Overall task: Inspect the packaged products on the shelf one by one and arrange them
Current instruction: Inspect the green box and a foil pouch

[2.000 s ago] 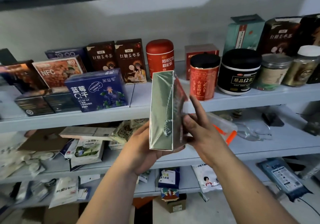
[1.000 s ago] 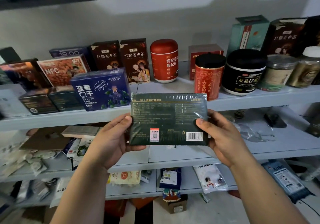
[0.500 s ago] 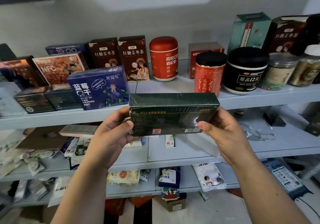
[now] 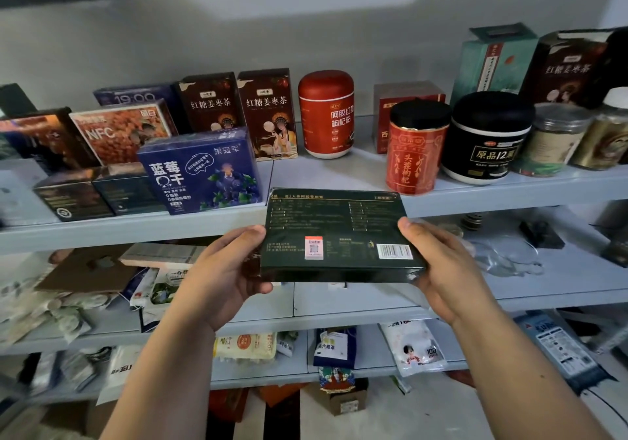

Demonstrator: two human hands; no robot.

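A flat dark green box (image 4: 339, 232) wrapped in clear film is held in front of the upper shelf (image 4: 136, 229), its printed back with a barcode facing me. My left hand (image 4: 224, 276) grips its left end and my right hand (image 4: 441, 269) grips its right end. The box is tilted, top edge leaning away toward the shelf. Behind it on the shelf stand a blue blueberry box (image 4: 200, 171), two brown tea boxes (image 4: 268, 113), a red jar (image 4: 326, 113), a red can with black lid (image 4: 416, 147) and a black tub (image 4: 489, 137).
Two dark flat boxes (image 4: 95, 195) lie left of the blue box. An NFC carton (image 4: 122, 130) and more boxes stand behind. Clear jars (image 4: 550, 140) and tall cartons (image 4: 492, 59) fill the right end. The lower shelves (image 4: 560, 286) hold loose pouches, bags and paper.
I turned the box from edge-on to its printed back, tipped it so its top showed, and now it tilts back with the printed face toward me, slightly lower.
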